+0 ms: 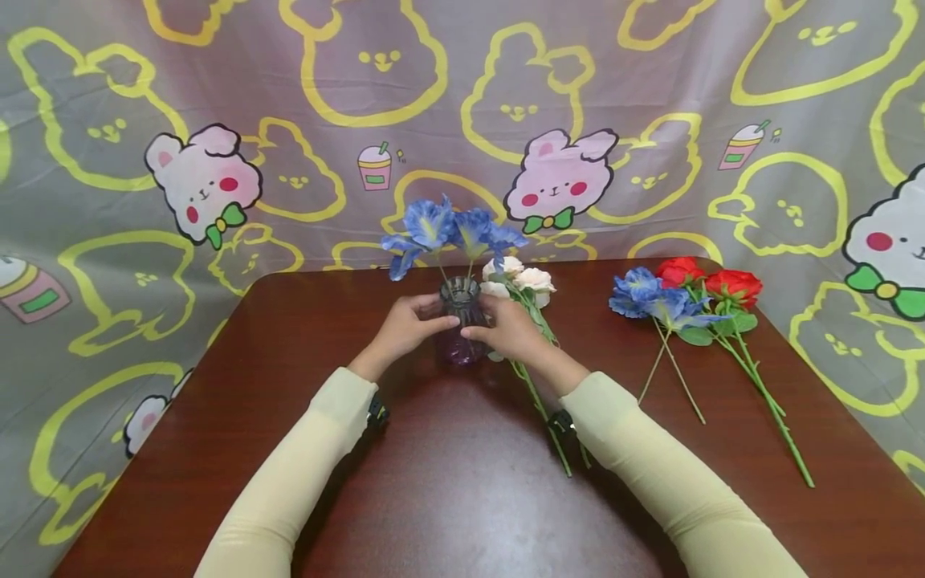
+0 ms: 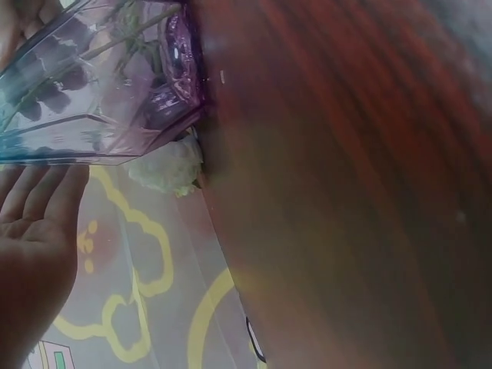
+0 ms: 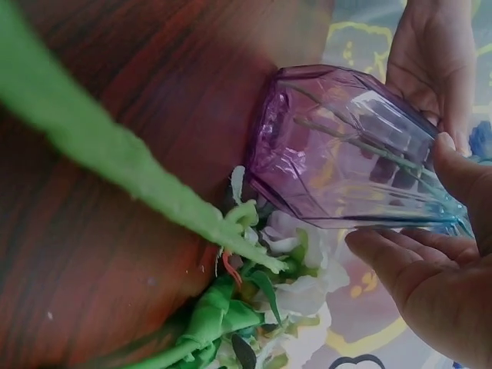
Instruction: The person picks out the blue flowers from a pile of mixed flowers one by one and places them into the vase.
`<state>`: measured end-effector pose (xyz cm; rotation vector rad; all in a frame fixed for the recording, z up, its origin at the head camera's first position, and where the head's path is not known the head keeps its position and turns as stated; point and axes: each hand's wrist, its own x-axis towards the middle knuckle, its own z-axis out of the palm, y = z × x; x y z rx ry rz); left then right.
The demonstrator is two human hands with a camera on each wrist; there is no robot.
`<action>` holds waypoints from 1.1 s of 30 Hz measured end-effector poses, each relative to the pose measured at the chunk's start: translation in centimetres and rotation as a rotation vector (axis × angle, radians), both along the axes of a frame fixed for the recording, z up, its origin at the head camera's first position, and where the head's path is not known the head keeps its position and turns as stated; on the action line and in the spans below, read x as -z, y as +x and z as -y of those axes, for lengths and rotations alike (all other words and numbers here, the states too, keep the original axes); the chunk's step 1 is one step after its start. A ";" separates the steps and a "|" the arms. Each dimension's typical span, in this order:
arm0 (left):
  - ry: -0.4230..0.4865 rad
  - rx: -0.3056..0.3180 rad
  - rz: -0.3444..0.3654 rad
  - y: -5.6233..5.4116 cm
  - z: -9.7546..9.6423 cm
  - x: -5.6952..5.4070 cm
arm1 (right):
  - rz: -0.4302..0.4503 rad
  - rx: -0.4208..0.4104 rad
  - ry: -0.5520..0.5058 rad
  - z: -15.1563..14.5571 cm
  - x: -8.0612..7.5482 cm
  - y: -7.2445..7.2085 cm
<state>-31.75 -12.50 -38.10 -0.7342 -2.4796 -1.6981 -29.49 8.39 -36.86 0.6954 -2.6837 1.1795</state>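
Observation:
A faceted glass vase [image 1: 460, 350], purple at the base and bluish toward the neck, stands on the brown table. Two blue artificial irises [image 1: 429, 225] lean out of its mouth, and their thin stems [image 3: 346, 137] show through the glass in the right wrist view. My left hand [image 1: 407, 327] holds the vase's upper part from the left, thumb across the front. From the right, my right hand [image 1: 519, 331] grips it the same way, the thumbs nearly meeting. In the left wrist view the fingers of the left hand [image 2: 38, 238] lie along the vase wall [image 2: 84, 138].
White artificial roses [image 1: 535, 281] lie just right of the vase, their green stems [image 1: 547, 417] running under my right forearm. Farther right lie more blue irises [image 1: 672, 307] and red roses [image 1: 734, 285]. A patterned curtain [image 1: 448, 144] hangs behind the table's back edge.

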 end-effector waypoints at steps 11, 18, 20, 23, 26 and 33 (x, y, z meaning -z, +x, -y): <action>-0.095 -0.046 0.018 -0.1 0.0 -0.3 | 0.078 0.078 0.034 -4.7 -2.8 1.4; -0.103 -0.052 0.021 -0.1 0.3 -0.5 | 0.160 0.172 0.029 -9.0 -4.5 2.3; -0.105 -0.051 0.019 -0.1 0.3 -0.6 | 0.178 0.195 0.038 -10.1 -4.8 2.7; -0.101 -0.049 0.019 0.0 0.2 -0.6 | 0.180 0.227 0.067 -11.5 -5.0 3.3; -0.094 -0.044 0.020 -0.1 0.1 -0.4 | 0.169 0.265 0.111 -12.9 -5.0 3.9; -0.092 -0.044 0.023 -0.1 0.2 -0.1 | 0.181 0.318 0.160 -16.2 -4.1 5.1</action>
